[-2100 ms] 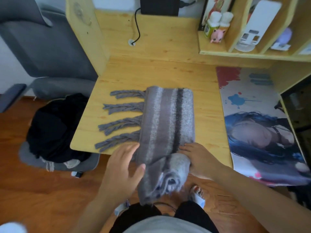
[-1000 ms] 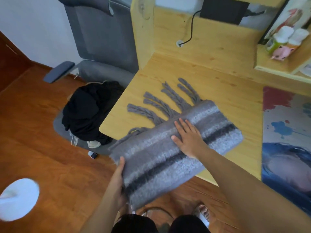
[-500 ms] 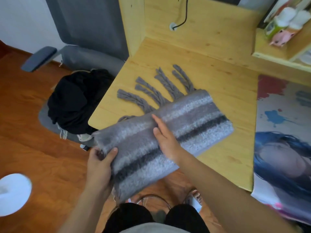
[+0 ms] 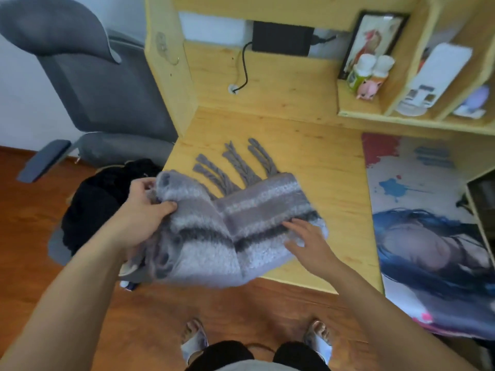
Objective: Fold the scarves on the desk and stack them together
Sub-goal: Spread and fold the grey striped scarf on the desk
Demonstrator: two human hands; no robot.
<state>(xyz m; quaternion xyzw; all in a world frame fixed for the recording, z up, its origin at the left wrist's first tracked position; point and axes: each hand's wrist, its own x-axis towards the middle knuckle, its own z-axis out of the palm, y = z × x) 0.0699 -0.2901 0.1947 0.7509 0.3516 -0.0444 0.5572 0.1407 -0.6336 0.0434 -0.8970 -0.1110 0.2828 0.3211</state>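
Up comes the left end of the grey striped scarf point(image 4: 241, 231), lifted off the desk edge and curling over toward the middle, where half a second ago it drooped past the edge. Nearest me, my sandalled feet point(image 4: 195, 341) stand on the wooden floor. My left hand point(image 4: 142, 215) grips that raised end, fingers and thumb curled tight round the bunched wool. My right hand point(image 4: 308, 242) lies flat on the scarf's right half, fingers straight and spread, pressing it down near the front edge of the desk point(image 4: 321, 162). Beyond, the braided tassels point(image 4: 235, 164) fan out across the wood. Right of them lies a printed desk mat point(image 4: 428, 210); left, black clothing point(image 4: 93, 199) heaps on a grey office chair point(image 4: 101, 84).
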